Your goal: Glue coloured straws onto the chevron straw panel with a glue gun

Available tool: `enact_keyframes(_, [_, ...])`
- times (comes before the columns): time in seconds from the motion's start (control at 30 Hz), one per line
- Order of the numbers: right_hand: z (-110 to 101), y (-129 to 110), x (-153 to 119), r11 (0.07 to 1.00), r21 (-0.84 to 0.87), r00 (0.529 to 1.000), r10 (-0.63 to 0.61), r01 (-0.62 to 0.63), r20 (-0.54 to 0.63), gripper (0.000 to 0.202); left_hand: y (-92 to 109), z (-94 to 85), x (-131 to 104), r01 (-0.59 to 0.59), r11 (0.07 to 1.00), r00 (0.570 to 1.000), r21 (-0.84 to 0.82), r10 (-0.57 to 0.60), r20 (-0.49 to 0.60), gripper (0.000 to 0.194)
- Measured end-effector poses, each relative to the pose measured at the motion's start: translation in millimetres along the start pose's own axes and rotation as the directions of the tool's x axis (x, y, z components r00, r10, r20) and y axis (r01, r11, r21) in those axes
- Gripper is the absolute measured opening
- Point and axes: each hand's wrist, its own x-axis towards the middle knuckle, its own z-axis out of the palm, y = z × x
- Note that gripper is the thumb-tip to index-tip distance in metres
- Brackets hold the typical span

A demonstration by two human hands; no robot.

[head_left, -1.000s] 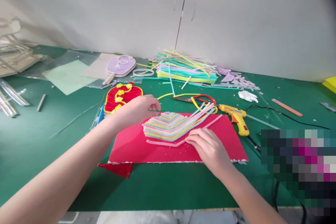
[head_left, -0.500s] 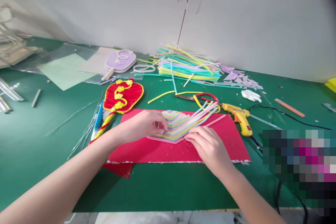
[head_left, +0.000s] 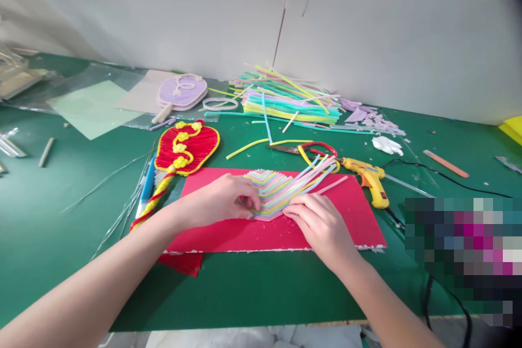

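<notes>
My right hand (head_left: 320, 228) pinched the pink stick (head_left: 271, 219) by the stripy sticks (head_left: 277, 193) on the red board (head_left: 240, 236); my left fingers curled there, their gap hidden, above the green table (head_left: 244, 293)

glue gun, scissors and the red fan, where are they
glue gun (head_left: 374, 185): head view, on its yellow handle
scissors (head_left: 285, 149): head view, on the dark blades
red fan (head_left: 204, 144): head view, on its red face

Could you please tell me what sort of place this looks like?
Probably a craft workspace: a yellow glue gun and red-handled scissors lie on the green table, near a pile of pastel fuzzy stems.
</notes>
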Motion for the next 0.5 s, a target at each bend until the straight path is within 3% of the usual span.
enact_keyframes(0.5, [0.4, 5.3, -1.0, 0.999, 0.034, 0.999, 0.007, -0.005, -0.045, 0.009, 2.5, -2.4, 0.0, -0.012, 1.0, 0.999, 0.019, 0.011, 0.036, 0.013])
